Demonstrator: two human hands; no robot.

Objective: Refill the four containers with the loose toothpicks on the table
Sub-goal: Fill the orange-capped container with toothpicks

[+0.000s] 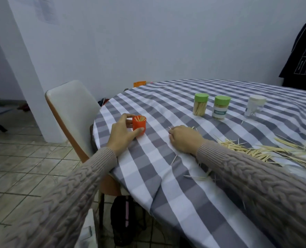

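Note:
An open orange container [139,124] stands near the table's left edge with toothpicks upright inside. My left hand [123,132] grips it, thumb in front and fingers behind. My right hand [183,138] rests knuckles-up on the cloth, fingers curled round a small bundle of toothpicks whose tips poke out. A heap of loose toothpicks [256,149] lies to the right of that hand. Further back stand two green-lidded jars, one [200,104] full of toothpicks and one [221,107] labelled, and a white-lidded clear jar [255,107] holding a few toothpicks.
The round table [166,185] wears a grey and white checked cloth. A white-backed chair [73,111] stands at its left edge, a dark bag [124,221] beneath. Dark clothing [304,56] hangs at the far right. Stray toothpicks [195,176] lie by my right sleeve.

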